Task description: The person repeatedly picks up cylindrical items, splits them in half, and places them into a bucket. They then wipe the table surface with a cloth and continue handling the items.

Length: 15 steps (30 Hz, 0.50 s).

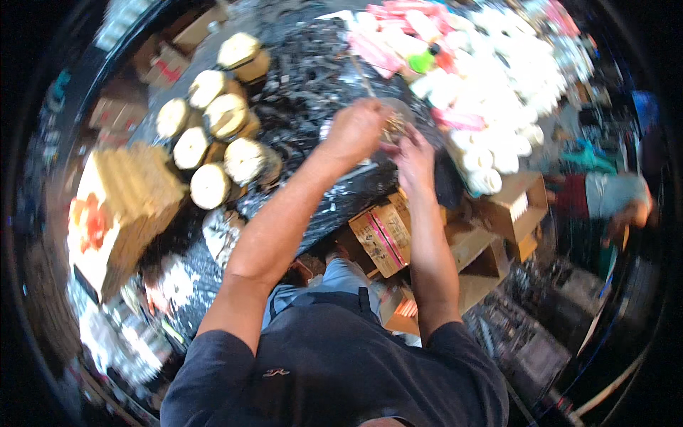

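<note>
Over the dark, littered table top [299,78], my left hand [356,129] is closed near the lower end of a thin stick [361,72]; exactly what its fingers grip is hard to make out. Just right of it, my right hand [414,158] grips a small brownish, partly glossy object [394,127], blurred and partly covered by my fingers. To the left stand several pale cylinders [226,114] with cream tops. White and pink rolled pieces [484,71] are heaped beyond my right hand, with a bright green item [421,61] among them.
A cream block stack [124,199] with reddish patches sits at left. Cardboard boxes [380,238] are below the table edge, with open cartons [519,206] to the right. Another person [615,199] is at the far right, near dark equipment [562,285].
</note>
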{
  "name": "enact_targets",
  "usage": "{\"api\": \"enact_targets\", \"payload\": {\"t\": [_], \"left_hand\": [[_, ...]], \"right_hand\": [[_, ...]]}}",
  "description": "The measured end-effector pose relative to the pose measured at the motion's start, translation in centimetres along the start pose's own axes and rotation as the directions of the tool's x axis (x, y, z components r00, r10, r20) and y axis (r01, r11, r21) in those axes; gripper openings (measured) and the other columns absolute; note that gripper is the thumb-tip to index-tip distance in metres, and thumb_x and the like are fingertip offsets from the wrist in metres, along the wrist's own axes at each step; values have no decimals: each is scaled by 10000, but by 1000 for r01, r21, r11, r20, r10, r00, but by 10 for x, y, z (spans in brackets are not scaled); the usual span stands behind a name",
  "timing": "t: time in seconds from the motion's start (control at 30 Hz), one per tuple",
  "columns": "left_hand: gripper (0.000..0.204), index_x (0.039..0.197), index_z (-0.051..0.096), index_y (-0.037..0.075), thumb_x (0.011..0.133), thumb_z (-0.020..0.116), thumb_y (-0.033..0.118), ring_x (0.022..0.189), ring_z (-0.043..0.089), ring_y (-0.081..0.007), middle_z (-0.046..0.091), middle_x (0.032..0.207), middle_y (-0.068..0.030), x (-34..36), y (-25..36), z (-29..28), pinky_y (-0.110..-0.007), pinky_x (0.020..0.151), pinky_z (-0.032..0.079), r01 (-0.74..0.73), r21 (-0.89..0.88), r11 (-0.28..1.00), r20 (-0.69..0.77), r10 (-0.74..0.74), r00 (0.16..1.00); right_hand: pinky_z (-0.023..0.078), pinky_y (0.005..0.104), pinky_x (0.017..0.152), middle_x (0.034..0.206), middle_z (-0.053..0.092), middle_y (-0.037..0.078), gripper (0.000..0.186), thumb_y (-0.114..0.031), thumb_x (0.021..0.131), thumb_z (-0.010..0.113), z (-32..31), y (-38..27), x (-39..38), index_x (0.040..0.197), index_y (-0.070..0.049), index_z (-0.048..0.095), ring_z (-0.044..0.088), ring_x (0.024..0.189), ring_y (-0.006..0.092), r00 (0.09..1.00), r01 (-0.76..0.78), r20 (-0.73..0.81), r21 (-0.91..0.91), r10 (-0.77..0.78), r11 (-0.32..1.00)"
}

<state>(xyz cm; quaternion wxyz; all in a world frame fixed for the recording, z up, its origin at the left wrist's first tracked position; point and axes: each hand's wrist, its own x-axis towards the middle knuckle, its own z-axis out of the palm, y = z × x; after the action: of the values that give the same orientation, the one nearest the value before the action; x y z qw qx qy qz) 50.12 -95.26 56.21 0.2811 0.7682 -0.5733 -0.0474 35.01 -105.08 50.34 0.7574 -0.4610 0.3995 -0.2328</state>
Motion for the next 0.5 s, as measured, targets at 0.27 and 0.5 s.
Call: {"api": "enact_targets", "payload": {"t": [0.27, 0.5], "left_hand": [[380, 1241, 681, 52, 862, 701, 76, 1102, 682, -407, 626, 1290, -239, -177, 40, -67, -471, 884, 589, 88, -193, 977, -240, -134, 962], [268, 1124, 697, 45, 863, 726, 93, 967, 745, -377, 629, 1371, -284, -331, 34, -137, -443, 800, 625, 310, 18, 951, -290, -292, 911]], "right_hand": [[666, 397, 875, 1430, 600, 182, 610, 68, 953, 582, 27, -20, -117, 1543, 90, 428, 719, 1104, 250, 953, -105, 266, -146, 142, 984], [667, 362, 848, 1390, 615, 167, 473, 29, 986, 610, 144, 1, -210, 1444, 89, 508, 738, 1042, 238, 739, -260, 555, -288, 382, 922]]}}
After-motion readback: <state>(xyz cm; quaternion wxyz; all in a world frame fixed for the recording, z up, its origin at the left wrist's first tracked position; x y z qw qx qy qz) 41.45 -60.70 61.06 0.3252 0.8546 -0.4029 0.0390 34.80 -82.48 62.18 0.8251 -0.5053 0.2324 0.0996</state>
